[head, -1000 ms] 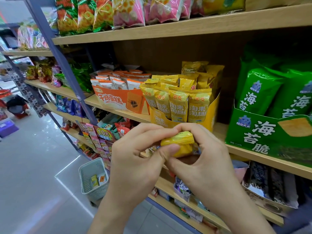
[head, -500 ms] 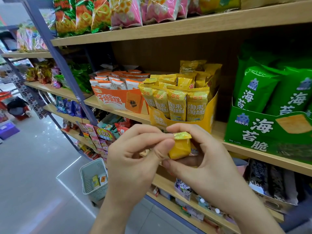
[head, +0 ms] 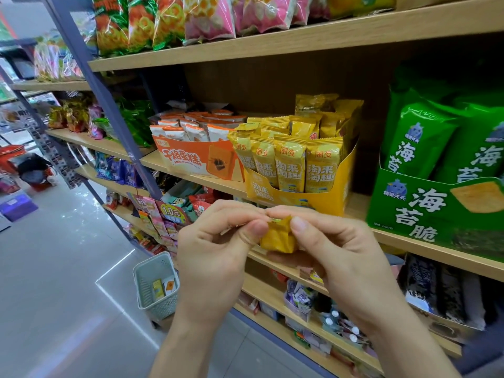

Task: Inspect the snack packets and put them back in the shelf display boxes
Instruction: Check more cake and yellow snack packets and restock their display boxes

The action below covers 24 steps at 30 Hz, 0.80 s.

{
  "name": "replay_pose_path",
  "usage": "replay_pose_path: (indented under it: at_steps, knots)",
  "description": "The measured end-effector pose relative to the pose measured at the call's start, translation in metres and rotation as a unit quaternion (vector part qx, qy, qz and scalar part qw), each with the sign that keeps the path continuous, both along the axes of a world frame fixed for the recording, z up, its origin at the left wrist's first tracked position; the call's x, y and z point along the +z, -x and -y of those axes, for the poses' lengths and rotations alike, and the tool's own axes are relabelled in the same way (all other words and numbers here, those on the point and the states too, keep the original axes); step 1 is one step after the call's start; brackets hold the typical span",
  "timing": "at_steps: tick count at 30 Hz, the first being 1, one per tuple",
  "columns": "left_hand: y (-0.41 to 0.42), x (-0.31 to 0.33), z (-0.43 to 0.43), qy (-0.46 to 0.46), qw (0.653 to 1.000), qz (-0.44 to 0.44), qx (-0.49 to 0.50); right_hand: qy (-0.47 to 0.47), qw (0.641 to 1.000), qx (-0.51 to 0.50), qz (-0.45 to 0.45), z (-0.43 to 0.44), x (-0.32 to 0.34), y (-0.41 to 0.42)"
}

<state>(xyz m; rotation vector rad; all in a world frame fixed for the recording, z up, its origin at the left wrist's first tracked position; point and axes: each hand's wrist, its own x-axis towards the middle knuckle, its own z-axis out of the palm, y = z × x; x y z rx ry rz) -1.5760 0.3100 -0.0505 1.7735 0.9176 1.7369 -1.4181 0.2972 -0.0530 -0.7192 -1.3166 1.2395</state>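
A: Where's the yellow packet (head: 278, 238)?
B: In mid-air, just below the yellow display box (head: 338, 197). Both grips pinch its top: left hand (head: 215, 252), right hand (head: 338, 255).
A: Risk?
B: Pulling apart could tear the seal. A slip would likely drop it to the floor (head: 68, 268).
A: Room?
B: The front row looks packed. The shelf (head: 357, 208) edge sits close ahead, with the green box (head: 436, 208) to the right.

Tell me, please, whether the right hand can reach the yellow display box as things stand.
Probably yes: the yellow display box stands on the shelf just beyond the right hand, nothing between them. That hand and the left hand only pinch a yellow packet.
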Motion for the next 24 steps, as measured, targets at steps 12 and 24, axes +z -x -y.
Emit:
replay_pose_path:
  at_steps: [12, 24]
  knots:
    - [-0.006, -0.012, 0.0, 0.044, 0.989, 0.105, -0.098, -0.17, 0.951, -0.232, 0.111, 0.013, -0.012, 0.024]
    - [0.02, -0.035, -0.011, 0.11, 0.941, 0.299, -0.117, -0.042, 0.94, -0.317, 0.118, -0.01, -0.01, -0.023]
